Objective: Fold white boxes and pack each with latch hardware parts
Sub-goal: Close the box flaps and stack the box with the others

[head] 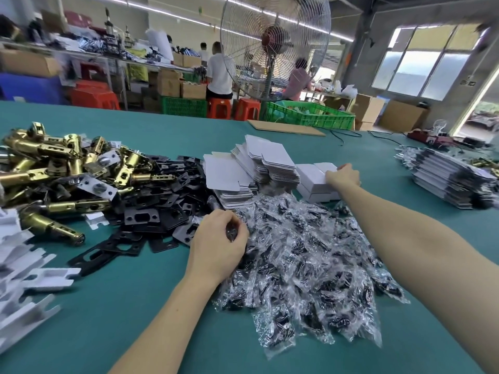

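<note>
Nearest the camera, on the green tabletop (135,319), clear bags (305,265) of dark screws are lying in a wide heap. At its left edge the left hand (218,244) is curling its fingers (233,225) around one bag (231,233). Left of that, black plates (162,209) and brass latches (62,168) are sitting in piles. Farther back, flat boxes (243,168) are leaning in stacks beside a folded box (314,179), which the right hand (343,175) is gripping at its far right end. Beyond the tabletop a fan (274,41) is standing.
</note>
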`<state>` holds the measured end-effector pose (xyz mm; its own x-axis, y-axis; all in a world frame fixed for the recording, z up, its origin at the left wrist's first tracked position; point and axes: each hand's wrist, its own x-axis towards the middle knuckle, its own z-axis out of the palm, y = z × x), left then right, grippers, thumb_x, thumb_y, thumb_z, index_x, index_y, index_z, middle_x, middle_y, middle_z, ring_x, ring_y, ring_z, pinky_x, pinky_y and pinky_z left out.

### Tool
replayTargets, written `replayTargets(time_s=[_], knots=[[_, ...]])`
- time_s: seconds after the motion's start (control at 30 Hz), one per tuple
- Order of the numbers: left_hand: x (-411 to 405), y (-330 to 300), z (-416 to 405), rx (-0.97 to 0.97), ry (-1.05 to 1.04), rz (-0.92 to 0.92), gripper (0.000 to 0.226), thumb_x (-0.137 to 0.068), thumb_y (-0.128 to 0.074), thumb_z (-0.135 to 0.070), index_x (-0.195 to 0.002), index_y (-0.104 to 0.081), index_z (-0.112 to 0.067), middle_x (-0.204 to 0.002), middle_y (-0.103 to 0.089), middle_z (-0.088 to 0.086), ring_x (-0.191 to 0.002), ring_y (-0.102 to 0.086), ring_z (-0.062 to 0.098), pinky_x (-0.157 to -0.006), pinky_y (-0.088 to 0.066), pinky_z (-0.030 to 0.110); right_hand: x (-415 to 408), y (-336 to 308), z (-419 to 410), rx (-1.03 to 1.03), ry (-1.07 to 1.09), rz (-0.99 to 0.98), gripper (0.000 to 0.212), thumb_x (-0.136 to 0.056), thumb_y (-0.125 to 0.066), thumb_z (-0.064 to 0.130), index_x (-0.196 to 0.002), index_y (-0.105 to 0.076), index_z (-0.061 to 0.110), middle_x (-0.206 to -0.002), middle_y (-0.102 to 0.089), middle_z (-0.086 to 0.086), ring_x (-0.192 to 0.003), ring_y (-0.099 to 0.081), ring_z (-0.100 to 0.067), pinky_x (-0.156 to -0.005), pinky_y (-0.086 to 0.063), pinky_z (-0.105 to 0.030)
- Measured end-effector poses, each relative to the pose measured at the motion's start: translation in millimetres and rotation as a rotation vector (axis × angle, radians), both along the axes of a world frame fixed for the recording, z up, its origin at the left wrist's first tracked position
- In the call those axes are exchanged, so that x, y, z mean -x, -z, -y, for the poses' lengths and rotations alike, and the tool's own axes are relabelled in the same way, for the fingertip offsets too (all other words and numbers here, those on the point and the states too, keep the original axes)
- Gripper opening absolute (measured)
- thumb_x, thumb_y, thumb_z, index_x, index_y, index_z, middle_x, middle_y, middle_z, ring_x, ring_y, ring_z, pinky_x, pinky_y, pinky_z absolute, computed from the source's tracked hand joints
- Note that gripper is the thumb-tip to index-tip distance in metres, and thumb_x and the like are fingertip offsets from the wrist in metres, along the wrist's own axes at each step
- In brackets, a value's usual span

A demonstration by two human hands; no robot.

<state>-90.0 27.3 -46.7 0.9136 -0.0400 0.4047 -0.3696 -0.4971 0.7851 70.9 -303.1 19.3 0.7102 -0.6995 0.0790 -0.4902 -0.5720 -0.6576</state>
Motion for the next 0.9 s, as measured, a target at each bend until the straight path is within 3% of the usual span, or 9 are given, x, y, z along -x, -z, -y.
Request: replayTargets(time_s=[0.2, 0.5, 0.73, 0.8, 0.9], knots=[[-1.4, 1.8, -0.8, -0.005, -0.003, -0.003, 0.019, -0.096, -0.064, -0.028, -0.078, -0.059, -0.025, -0.087, -0.059, -0.011, -0.087, -0.055, 0.007, -0.076, -0.04, 0.028, 2.6, 8.4, -5.1, 0.024, 0.021, 0.025, 0.058, -0.099, -0.051, 0.031, -0.149, -0.038, 0.004, -0.153, -0.039, -0.019, -0.139, -0.038, -0.042, -0.112, -0.039, -0.047], [-4.7, 6.2, -0.6, 0.007, -0.005, 0.011, 0.02, -0.095, -0.065, -0.028, -0.076, -0.059, -0.03, -0.087, -0.061, -0.013, -0.087, -0.057, 0.006, -0.074, -0.044, 0.031, 11.4, 16.2, -14.6, 0.063, 0.036, 0.079, 0.05, -0.107, -0.036, 0.038, -0.149, -0.043, 0.011, -0.154, -0.041, -0.014, -0.14, -0.039, -0.038, -0.114, -0.034, -0.051], [-4.4, 6.0, 1.3, 0.004, -0.004, 0.019, 0.021, -0.095, -0.066, -0.028, -0.075, -0.059, -0.031, -0.086, -0.06, -0.015, -0.086, -0.057, 0.005, -0.072, -0.043, 0.03, 19.9, 7.0, -36.6, -0.041, 0.093, 0.093, 0.07, -0.102, -0.044, 0.046, -0.16, -0.02, 0.013, -0.169, -0.013, -0.014, -0.143, -0.029, -0.049, -0.118, -0.027, -0.057], [-4.4, 5.6, 1.9, 0.013, 0.001, 0.01, 0.02, -0.095, -0.066, -0.028, -0.076, -0.059, -0.03, -0.086, -0.06, -0.014, -0.086, -0.058, 0.006, -0.073, -0.044, 0.03, 26.1, -6.0, -49.7, -0.042, 0.082, 0.172, 0.07, -0.1, -0.049, 0.045, -0.158, -0.025, 0.013, -0.165, -0.022, -0.016, -0.141, -0.035, -0.045, -0.117, -0.029, -0.054], [-4.8, 5.2, 2.1, 0.012, 0.001, 0.001, 0.019, -0.095, -0.065, -0.028, -0.077, -0.06, -0.029, -0.086, -0.06, -0.014, -0.086, -0.058, 0.007, -0.074, -0.044, 0.031, 41.9, -35.1, -83.8, -0.054, -0.031, 0.458, 0.057, -0.099, -0.056, 0.036, -0.148, -0.038, 0.013, -0.154, -0.039, -0.01, -0.134, -0.047, -0.03, -0.11, -0.037, -0.044]])
